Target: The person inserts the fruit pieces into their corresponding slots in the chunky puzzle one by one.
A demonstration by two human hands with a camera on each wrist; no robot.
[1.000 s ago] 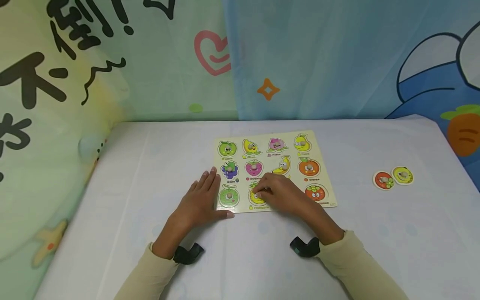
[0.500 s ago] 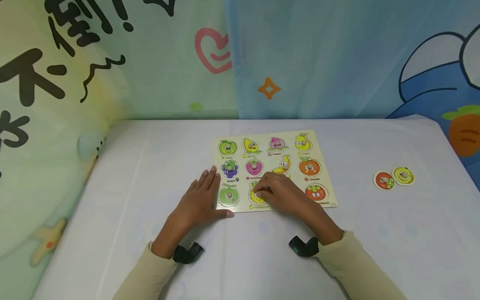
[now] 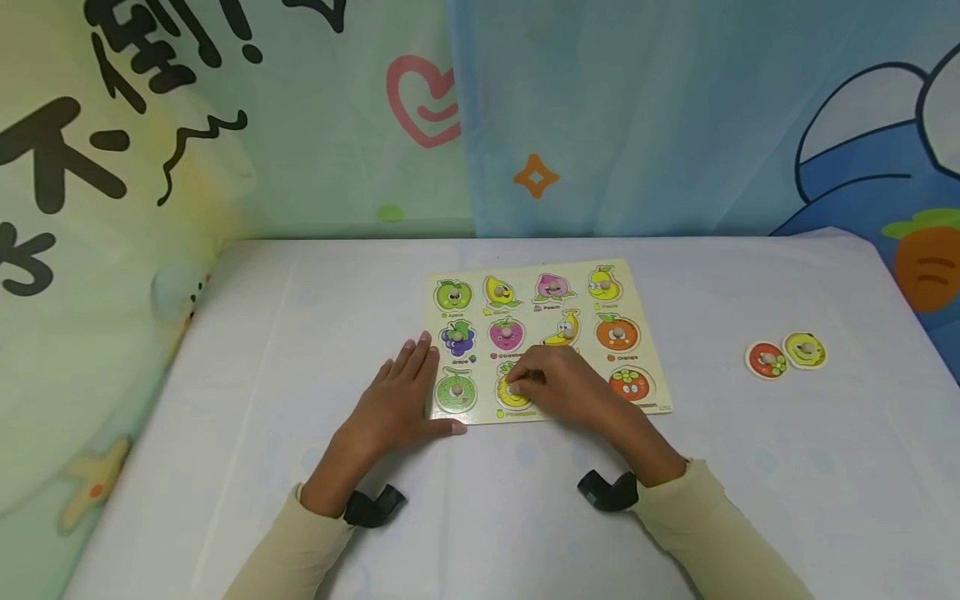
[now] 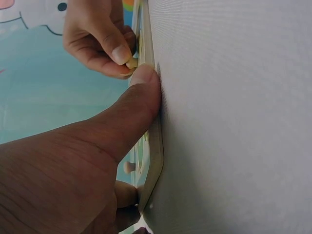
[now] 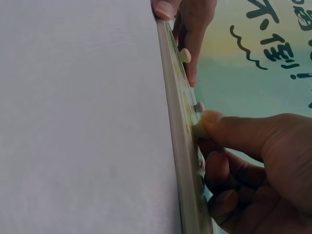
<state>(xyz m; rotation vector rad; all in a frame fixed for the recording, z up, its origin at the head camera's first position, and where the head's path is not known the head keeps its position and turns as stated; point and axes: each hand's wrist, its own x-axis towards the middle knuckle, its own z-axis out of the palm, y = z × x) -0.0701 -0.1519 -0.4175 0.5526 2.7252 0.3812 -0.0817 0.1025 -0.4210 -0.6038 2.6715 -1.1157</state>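
A cream fruit puzzle board (image 3: 651, 350) lies flat on the table, its pictures arranged in rows. My right hand (image 3: 566, 383) pinches the small wooden knob (image 4: 131, 63) of the pineapple piece (image 3: 513, 398) in the front row, between thumb and forefinger. In the right wrist view, the other fingers curl beside the board's face. Spread along the board's left edge, my left hand (image 3: 397, 400) has its fingers extended and its thumb (image 4: 144, 78) against the front edge. The melon piece (image 3: 455, 391) sits beside the left thumb. Part of the front row is hidden behind the right hand.
Off to the right lie two loose round pieces, a red one (image 3: 767, 361) and a yellow one (image 3: 806, 351), their edges close together. A white cloth (image 3: 315, 300) covers the table. Behind it hangs a printed blue and green curtain (image 3: 637, 125).
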